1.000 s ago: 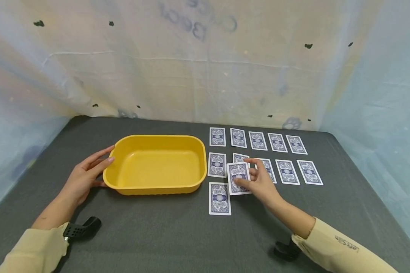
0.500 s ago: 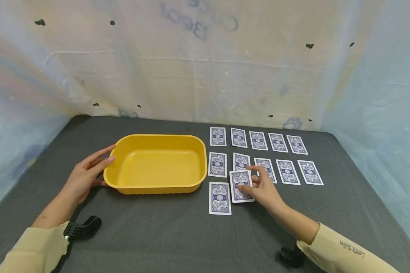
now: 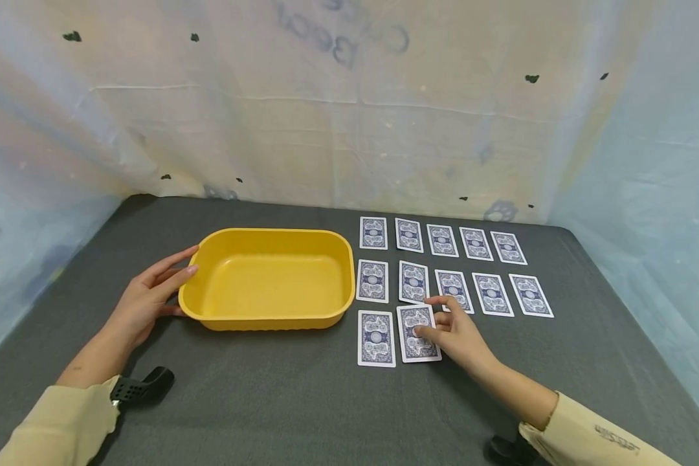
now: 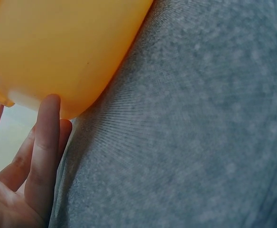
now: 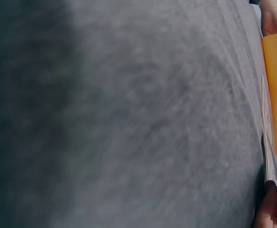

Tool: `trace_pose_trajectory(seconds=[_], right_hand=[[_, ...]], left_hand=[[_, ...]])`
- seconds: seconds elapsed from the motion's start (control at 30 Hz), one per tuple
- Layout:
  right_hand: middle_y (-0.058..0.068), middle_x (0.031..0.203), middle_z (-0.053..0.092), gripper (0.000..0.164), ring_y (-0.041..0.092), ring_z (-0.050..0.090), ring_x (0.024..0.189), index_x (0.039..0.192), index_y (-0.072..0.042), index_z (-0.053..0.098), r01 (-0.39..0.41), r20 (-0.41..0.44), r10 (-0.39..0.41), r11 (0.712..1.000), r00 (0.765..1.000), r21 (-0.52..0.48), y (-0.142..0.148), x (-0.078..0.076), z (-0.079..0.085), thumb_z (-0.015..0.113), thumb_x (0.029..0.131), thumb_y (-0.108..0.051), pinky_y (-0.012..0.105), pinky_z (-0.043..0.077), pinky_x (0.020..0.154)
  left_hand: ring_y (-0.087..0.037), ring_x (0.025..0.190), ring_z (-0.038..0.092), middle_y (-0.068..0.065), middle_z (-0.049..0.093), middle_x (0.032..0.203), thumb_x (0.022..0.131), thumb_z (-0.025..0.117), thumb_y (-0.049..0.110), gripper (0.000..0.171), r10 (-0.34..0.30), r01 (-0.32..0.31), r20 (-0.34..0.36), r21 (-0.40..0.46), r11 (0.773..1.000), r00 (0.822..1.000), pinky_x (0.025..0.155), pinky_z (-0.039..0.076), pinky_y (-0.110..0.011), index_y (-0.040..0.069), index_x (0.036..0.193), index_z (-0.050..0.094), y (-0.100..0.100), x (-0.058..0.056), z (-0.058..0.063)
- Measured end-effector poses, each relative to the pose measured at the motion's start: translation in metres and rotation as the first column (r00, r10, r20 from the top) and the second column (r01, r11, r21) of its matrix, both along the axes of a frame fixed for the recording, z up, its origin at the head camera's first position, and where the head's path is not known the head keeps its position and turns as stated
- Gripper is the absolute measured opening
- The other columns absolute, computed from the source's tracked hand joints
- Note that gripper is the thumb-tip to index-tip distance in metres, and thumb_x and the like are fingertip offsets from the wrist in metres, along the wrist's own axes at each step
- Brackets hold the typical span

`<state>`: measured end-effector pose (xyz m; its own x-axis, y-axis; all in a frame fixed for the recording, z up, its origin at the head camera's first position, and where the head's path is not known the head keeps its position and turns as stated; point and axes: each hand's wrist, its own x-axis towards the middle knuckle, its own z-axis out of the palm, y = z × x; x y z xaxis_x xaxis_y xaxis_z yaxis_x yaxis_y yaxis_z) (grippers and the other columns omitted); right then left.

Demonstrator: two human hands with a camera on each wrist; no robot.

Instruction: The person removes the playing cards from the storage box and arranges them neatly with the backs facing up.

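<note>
My right hand (image 3: 463, 338) pinches a playing card (image 3: 412, 346), thumb on its patterned blue-and-white back and forefinger at its far edge. In the right wrist view, only the fingertips (image 5: 267, 209) and thin card edges show at the lower right. That card lies low at the cloth, just right of another face-down card (image 3: 376, 338) in the front row. At the left end of a yellow plastic tray (image 3: 268, 323), my left hand (image 3: 142, 301) rests its fairly straight fingers against the rim and side. The left wrist view shows these fingers (image 4: 46, 147) touching the tray's outer wall.
Two rows of face-down cards lie behind the front pair, a middle row (image 3: 492, 295) and a back row (image 3: 443, 241), several in each. Dark grey cloth (image 3: 268, 401) covers the table. A pale patterned curtain (image 3: 349, 142) hangs behind it and along both sides.
My right hand has brought its card toward me and slightly right, off the middle-row card it overlapped and down into the front row. My left hand and the tray stay put.
</note>
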<state>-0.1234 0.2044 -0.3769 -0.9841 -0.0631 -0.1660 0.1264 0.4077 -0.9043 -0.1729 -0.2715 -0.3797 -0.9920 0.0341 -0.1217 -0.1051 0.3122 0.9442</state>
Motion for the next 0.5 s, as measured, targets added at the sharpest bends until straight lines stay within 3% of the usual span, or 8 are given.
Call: trace_pose_trajectory(seconds=[0.3, 0.5], right_hand=[[0.006, 0.078, 0.06, 0.048, 0.007, 0.056, 0.064, 0.121, 0.004, 0.046, -0.028, -0.055, 0.033, 0.995, 0.998, 0.091, 0.007, 0.003, 0.001, 0.073, 0.082, -0.006, 0.021, 0.045, 0.059], [0.006, 0.082, 0.059, 0.041, 0.011, 0.054, 0.071, 0.11, 0.002, 0.056, 0.017, -0.114, 0.012, 0.967, 0.993, 0.252, 0.0082, 0.0008, 0.0017, 0.078, 0.079, -0.012, 0.021, 0.046, 0.063]], left_hand=[[0.006, 0.088, 0.055, 0.028, 0.05, 0.106, 0.093, 0.055, 0.05, 0.06, 0.022, -0.021, 0.014, -0.057, 0.998, 1.0, 0.065, 0.056, -0.028, 0.036, 0.148, 0.034, 0.0022, -0.0025, 0.0018], [0.004, 0.087, 0.057, 0.03, 0.053, 0.106, 0.095, 0.054, 0.047, 0.058, 0.006, -0.006, 0.008, -0.04, 0.999, 1.0, 0.065, 0.056, -0.028, 0.036, 0.148, 0.035, 0.0007, -0.0018, 0.0019]])
